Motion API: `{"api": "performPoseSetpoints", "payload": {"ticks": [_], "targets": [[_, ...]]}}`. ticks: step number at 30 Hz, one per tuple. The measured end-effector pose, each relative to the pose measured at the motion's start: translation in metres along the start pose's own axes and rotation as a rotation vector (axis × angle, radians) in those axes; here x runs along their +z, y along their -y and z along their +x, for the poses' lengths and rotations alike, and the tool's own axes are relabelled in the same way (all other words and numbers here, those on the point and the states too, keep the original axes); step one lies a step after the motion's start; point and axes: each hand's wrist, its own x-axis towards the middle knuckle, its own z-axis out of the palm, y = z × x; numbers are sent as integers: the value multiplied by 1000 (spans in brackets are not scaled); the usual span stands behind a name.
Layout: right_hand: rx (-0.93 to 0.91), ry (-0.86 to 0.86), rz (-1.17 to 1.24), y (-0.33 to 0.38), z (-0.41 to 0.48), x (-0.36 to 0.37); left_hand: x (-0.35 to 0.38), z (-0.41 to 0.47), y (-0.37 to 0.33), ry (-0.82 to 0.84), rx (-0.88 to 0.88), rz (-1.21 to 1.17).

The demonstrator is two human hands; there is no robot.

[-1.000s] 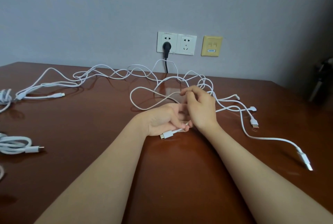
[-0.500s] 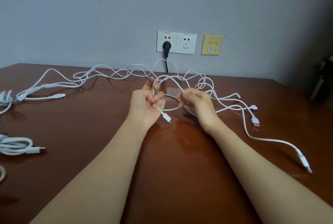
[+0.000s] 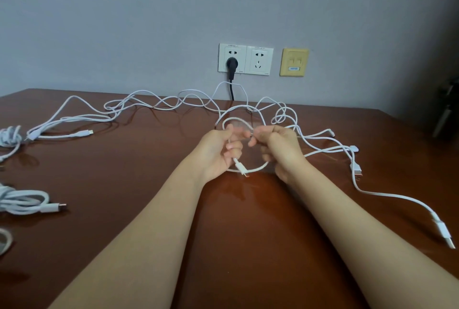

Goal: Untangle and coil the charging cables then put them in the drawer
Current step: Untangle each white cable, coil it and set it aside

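Both my hands are raised over the middle of the brown table (image 3: 149, 209). My left hand (image 3: 218, 152) grips a white charging cable (image 3: 231, 110); its plug end (image 3: 241, 167) hangs below the fingers. My right hand (image 3: 280, 149) pinches the same cable a short way along, and a round loop stands between the two hands. From there the cable runs back into a long white tangle (image 3: 159, 105) along the far edge of the table. No drawer is in view.
Coiled white cables lie at the left edge (image 3: 22, 201) and far left (image 3: 10, 134). Loose cable ends with plugs (image 3: 355, 169) (image 3: 444, 234) trail to the right. Wall sockets (image 3: 246, 61) with a black plug (image 3: 231, 64) sit behind the table. A dark object (image 3: 447, 110) stands at the far right.
Both hands lifted off the table with the cable. The left hand turned palm inward, and the cable between the hands curled into a round loop, with the plug now hanging under the left fingers.
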Motion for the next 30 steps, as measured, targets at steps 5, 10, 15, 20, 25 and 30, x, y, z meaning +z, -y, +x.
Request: {"api": "performPoseSetpoints", "payload": {"ticks": [5,10,15,20,25,30], "targets": [[92,105,-74,-1,-3,-2,0,1,2,12,3,177],[91,157,-36,0,-1,-3,1,3,3,-34,53,342],[111,258,-9,-3,-7,1,8,8,7,-200,135,374],[87,313,-27,1,-8,8,8,10,1,-207,215,212],[-43,332,-103,8,-9,-3,10,6,-5,-158,299,-72],[44,374,-95,13,-4,-7,11,4,-7,-132,346,-158]]}}
